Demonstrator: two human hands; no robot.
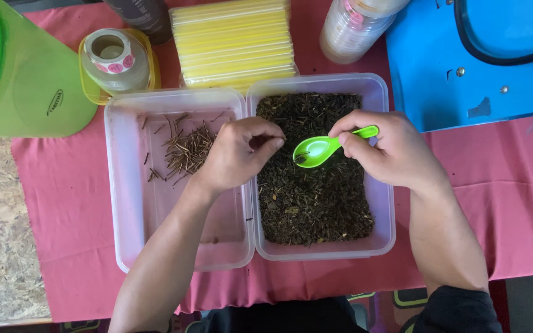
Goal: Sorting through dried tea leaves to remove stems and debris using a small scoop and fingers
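The right hand (390, 151) grips a green spoon (323, 148) at frame centre, bowl level over the dark leaf tub (380, 92); the left hand (239, 154) pinches closed beside it, sorting twigs (186, 151) into the left tub (115, 185)

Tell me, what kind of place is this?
Probably a small drink or tea stall: a tub of dark loose leaves, a pack of yellow straws and a roll of stickers sit on a pink tablecloth.
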